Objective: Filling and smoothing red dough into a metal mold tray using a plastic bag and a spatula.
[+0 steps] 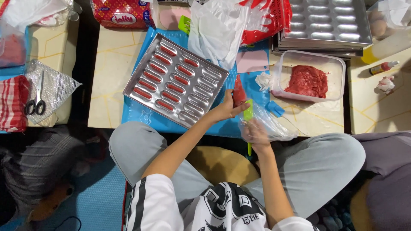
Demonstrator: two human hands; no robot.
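Here, both hands work over a blue mat (141, 113) on a low table (109, 60).

This looks like a home set up for small-batch baking, with the person sitting cross-legged on the floor at a low desk (107, 55). A metal mould tray (175, 83) with oval hollows (many filled red) lies on a blue mat (137, 113), and more such trays (325, 23) are stacked at the far right. A clear tub of red dough (308, 77), scissors (36, 100) at the left and a pack of tissues (122, 13) add to the domestic feel.
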